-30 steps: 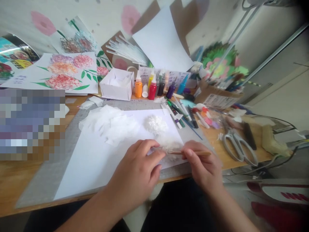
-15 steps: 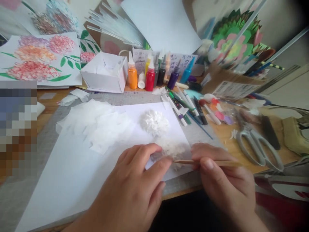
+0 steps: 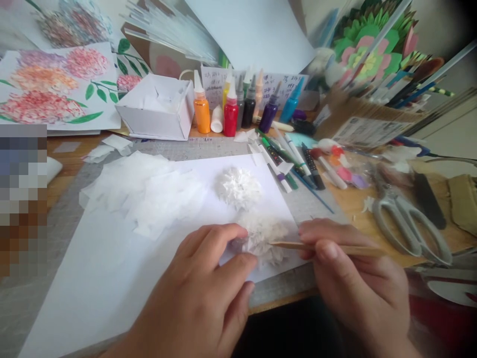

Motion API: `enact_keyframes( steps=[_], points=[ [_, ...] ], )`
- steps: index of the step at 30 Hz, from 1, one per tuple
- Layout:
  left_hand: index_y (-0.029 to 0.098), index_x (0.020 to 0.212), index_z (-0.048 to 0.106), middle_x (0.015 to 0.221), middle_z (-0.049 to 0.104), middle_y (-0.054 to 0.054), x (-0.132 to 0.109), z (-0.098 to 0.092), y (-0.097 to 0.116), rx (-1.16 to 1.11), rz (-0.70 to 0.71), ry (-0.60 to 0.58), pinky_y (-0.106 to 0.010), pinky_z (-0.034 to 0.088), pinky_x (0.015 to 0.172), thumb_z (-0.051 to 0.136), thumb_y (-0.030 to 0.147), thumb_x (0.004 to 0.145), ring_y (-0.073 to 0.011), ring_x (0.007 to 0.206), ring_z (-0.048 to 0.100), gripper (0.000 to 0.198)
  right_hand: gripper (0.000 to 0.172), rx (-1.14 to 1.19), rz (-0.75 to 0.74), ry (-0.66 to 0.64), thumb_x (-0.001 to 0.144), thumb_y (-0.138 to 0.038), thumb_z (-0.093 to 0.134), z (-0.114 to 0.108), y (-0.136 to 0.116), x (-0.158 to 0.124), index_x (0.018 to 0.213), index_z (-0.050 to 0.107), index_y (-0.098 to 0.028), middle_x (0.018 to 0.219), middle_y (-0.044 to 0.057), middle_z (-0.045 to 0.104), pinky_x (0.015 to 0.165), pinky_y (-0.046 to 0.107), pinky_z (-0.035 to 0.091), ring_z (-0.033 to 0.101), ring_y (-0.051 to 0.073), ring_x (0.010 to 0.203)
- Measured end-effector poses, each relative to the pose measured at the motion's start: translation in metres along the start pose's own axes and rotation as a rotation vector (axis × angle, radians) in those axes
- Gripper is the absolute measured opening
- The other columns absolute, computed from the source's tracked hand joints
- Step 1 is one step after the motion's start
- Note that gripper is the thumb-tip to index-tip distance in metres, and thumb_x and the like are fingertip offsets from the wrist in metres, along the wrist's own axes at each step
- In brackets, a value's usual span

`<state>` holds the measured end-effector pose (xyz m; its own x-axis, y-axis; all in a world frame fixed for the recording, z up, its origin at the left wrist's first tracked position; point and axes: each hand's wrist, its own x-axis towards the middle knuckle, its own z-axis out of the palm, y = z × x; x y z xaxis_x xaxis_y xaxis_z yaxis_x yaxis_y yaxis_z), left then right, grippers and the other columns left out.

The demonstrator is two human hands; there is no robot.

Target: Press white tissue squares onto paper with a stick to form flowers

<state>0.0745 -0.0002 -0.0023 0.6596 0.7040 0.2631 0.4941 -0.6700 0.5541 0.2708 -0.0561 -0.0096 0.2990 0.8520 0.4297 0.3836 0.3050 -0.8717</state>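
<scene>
In the head view a fluffy white paper flower (image 3: 266, 236) lies on a large white sheet (image 3: 97, 278). My left hand (image 3: 212, 278) is at its left side, fingers apart, with a fingertip at the petals. My right hand (image 3: 357, 273) pinches a thin pointed wooden stick (image 3: 290, 245), held almost level. The stick's tip is over or among the petals; I cannot tell how deep. Just behind is a second white paper flower (image 3: 239, 187), standing apart from both hands. A heap of thin white paper pieces (image 3: 149, 191) covers the sheet's far left part.
Several paint bottles (image 3: 231, 112) stand at the back beside a white box (image 3: 158, 107). Markers (image 3: 278, 159) lie right of the sheet, and large scissors (image 3: 406, 214) rest at the right. A cardboard box (image 3: 368, 117) holds brushes. Flower pictures (image 3: 52, 84) lean at the back left.
My left fingers have drawn back from the stick's tip and spread, leaving more of the near flower visible. The right hand still holds the stick. The camera view has shifted slightly.
</scene>
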Motion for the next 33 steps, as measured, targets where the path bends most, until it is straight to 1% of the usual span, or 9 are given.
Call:
enact_keyframes(
  steps=[3,5,9,12,17,21,24,29,33],
  points=[
    [0.024,0.092,0.065,0.121,0.054,-0.004,0.0,0.001,0.001,-0.013,-0.019,0.013,-0.037,0.048,0.091,0.049,0.014,0.085,-0.0212,0.106,0.055,0.02,0.018,-0.086,-0.043,-0.116,0.089,-0.014,0.054,-0.002,-0.004,0.003,0.095,0.066,-0.026,0.082,0.0,0.066,0.059,0.025,0.047,0.06,0.013,0.07],
    [0.024,0.092,0.063,0.121,0.054,-0.005,0.0,0.0,0.002,-0.006,-0.017,0.012,-0.037,0.048,0.092,0.048,0.014,0.084,-0.0214,0.106,0.055,0.019,0.018,-0.155,-0.056,-0.159,0.088,-0.013,0.055,-0.003,-0.006,0.005,0.093,0.066,-0.027,0.081,-0.001,0.067,0.06,0.025,0.047,0.062,0.014,0.075],
    [0.026,0.108,0.061,0.122,0.054,-0.005,0.002,-0.003,0.001,0.053,0.024,0.004,-0.038,0.049,0.092,0.049,0.014,0.083,-0.022,0.107,0.055,0.03,0.02,-0.156,-0.076,-0.175,0.088,-0.012,0.054,-0.005,-0.006,0.007,0.093,0.065,-0.028,0.078,-0.001,0.066,0.059,0.024,0.047,0.063,0.014,0.074],
    [0.029,0.116,0.06,0.123,0.054,-0.004,0.005,-0.003,0.0,0.086,0.02,-0.014,-0.039,0.05,0.091,0.051,0.015,0.082,-0.0227,0.107,0.055,0.038,0.021,-0.087,-0.055,-0.149,0.09,-0.014,0.051,-0.006,-0.005,0.007,0.098,0.065,-0.028,0.078,0.0,0.066,0.059,0.025,0.048,0.063,0.015,0.076],
    [0.028,0.106,0.066,0.122,0.056,-0.005,0.005,-0.001,-0.001,0.05,-0.003,-0.031,-0.041,0.051,0.092,0.052,0.014,0.081,-0.0241,0.106,0.057,0.032,0.02,-0.111,-0.012,-0.092,0.089,-0.016,0.055,-0.002,-0.009,0.006,0.098,0.067,-0.029,0.081,0.0,0.067,0.06,0.025,0.05,0.063,0.015,0.078],
    [0.027,0.104,0.067,0.121,0.057,-0.007,0.004,-0.002,-0.003,0.045,0.035,-0.031,-0.042,0.053,0.089,0.052,0.015,0.081,-0.0246,0.103,0.058,0.03,0.019,-0.176,0.012,-0.046,0.088,-0.017,0.055,0.003,-0.013,0.007,0.095,0.067,-0.029,0.08,-0.001,0.068,0.058,0.025,0.049,0.062,0.015,0.073],
    [0.027,0.103,0.068,0.12,0.058,-0.006,0.004,-0.002,-0.002,0.036,0.024,-0.015,-0.042,0.052,0.092,0.052,0.015,0.081,-0.0242,0.104,0.058,0.029,0.017,-0.213,0.032,-0.016,0.088,-0.018,0.056,0.004,-0.013,0.007,0.095,0.067,-0.029,0.082,0.0,0.068,0.056,0.025,0.049,0.062,0.015,0.072],
    [0.027,0.102,0.068,0.122,0.057,-0.005,0.004,-0.002,-0.001,0.02,-0.004,-0.007,-0.042,0.051,0.094,0.052,0.014,0.08,-0.0244,0.106,0.058,0.03,0.016,-0.197,0.032,-0.015,0.088,-0.02,0.056,0.001,-0.012,0.005,0.095,0.067,-0.03,0.081,0.001,0.068,0.052,0.026,0.049,0.061,0.015,0.066],
    [0.028,0.103,0.064,0.121,0.057,-0.004,0.002,-0.001,-0.002,0.028,-0.008,0.004,-0.039,0.051,0.093,0.054,0.013,0.077,-0.0231,0.105,0.058,0.032,0.014,-0.189,0.01,-0.065,0.087,-0.023,0.058,-0.002,-0.015,0.006,0.094,0.068,-0.03,0.079,0.002,0.069,0.054,0.028,0.051,0.063,0.018,0.068]
  ],
)
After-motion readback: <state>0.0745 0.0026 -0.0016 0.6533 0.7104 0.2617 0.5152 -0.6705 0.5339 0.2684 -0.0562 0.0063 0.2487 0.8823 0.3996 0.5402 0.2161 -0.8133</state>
